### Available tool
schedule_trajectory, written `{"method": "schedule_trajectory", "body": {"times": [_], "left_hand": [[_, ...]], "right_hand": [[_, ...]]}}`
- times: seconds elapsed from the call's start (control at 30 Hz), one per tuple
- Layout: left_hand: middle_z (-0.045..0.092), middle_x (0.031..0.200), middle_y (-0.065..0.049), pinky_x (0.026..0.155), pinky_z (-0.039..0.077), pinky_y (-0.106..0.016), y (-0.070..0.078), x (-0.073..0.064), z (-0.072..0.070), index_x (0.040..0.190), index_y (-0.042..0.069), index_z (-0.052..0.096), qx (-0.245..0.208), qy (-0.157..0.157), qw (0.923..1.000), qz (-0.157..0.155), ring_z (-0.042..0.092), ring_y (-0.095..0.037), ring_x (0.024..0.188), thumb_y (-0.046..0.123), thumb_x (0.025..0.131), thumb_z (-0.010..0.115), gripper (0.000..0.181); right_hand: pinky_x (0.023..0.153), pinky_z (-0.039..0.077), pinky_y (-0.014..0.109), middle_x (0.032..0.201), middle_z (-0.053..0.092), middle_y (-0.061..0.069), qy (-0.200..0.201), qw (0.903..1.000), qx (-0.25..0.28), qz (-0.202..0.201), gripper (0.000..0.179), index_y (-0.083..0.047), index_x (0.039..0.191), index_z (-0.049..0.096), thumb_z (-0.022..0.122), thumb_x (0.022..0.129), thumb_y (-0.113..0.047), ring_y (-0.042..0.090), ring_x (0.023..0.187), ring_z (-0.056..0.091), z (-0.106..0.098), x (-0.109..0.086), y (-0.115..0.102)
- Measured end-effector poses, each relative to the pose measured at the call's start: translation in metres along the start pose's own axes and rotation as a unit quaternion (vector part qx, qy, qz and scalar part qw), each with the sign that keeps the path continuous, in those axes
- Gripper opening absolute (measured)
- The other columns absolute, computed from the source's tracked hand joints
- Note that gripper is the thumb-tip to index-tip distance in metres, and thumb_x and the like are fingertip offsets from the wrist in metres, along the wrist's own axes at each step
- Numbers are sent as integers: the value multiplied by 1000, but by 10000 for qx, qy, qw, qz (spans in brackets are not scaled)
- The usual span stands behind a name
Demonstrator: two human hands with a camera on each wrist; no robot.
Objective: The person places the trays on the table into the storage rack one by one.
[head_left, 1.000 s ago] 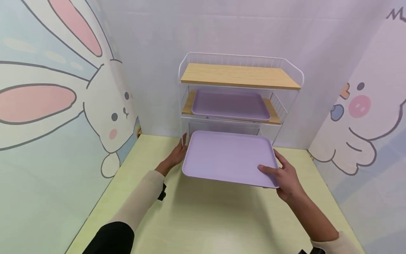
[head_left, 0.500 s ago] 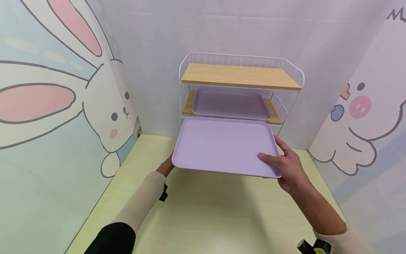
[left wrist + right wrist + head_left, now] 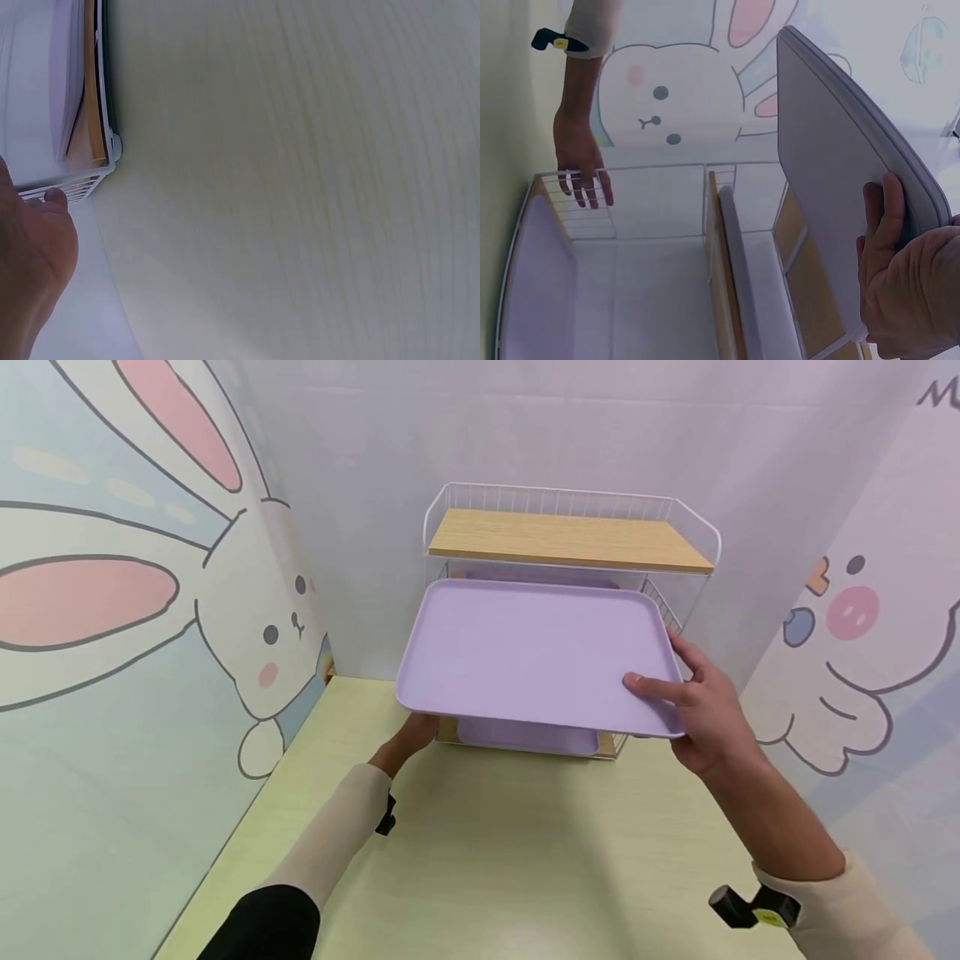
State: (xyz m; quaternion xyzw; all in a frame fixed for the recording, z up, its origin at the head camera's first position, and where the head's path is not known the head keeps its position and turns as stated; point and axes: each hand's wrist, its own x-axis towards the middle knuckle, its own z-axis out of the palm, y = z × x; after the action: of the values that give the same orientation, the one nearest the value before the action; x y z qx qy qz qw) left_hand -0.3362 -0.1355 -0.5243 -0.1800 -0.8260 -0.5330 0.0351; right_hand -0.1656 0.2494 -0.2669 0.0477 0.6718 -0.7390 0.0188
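My right hand (image 3: pixel 708 706) grips the right edge of a lilac tray (image 3: pixel 532 656), thumb on top and fingers underneath. The tray is held up before a white wire rack (image 3: pixel 693 602), its near edge tilted down. In the right wrist view its rim (image 3: pixel 862 105) shows layered lines. My left hand (image 3: pixel 412 735) is at the rack's lower left side, partly hidden by the tray in the head view. The right wrist view shows its fingers (image 3: pixel 589 191) extended against the wire side panel. A second lilac tray (image 3: pixel 525 735) lies on the bottom tier, another (image 3: pixel 540 577) on the middle tier.
The rack's top tier has a bare wooden board (image 3: pixel 562 539) with a wire rail behind. It stands on a pale wood-grain table (image 3: pixel 510 843) against a plain back wall (image 3: pixel 360 527). Side walls carry a cartoon rabbit (image 3: pixel 262 593) and a cartoon pig (image 3: pixel 855 602).
My right hand has raised the held tray from below the middle tier to in front of it, uncovering the bottom tier's tray. My left hand stays at the rack's left side.
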Motion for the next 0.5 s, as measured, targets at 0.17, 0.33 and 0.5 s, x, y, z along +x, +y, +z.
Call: {"method": "schedule_trajectory", "body": {"times": [0.17, 0.33, 0.5], "left_hand": [[59, 146, -34, 86, 58, -40, 18, -2, -7, 181, 3, 10, -393, -550, 9948, -767, 67, -37, 109, 12, 121, 28, 64], [-6, 191, -21, 136, 29, -72, -20, 14, 0, 182, 15, -13, -717, -654, 9945, -400, 3, -49, 176, 15, 123, 23, 69], [-13, 190, -21, 143, 6, -68, -36, 19, 3, 180, 6, -14, -852, -681, 9940, -26, -5, -48, 177, 12, 123, 24, 69]], "right_hand": [[79, 71, 34, 150, 52, -3, 24, 9989, 434, -159, 103, -44, 178, 34, 85, 98, -2, 14, 94, 85, 3, 2, -26], [73, 71, 33, 157, 50, -2, 28, 9954, 880, -374, 97, -42, 175, 41, 82, 99, 0, 15, 92, 86, 4, 13, -47], [67, 70, 30, 146, 55, -3, 13, 9955, 808, -502, 94, -38, 177, 38, 80, 101, -2, 14, 86, 85, 2, 32, -62]]}}
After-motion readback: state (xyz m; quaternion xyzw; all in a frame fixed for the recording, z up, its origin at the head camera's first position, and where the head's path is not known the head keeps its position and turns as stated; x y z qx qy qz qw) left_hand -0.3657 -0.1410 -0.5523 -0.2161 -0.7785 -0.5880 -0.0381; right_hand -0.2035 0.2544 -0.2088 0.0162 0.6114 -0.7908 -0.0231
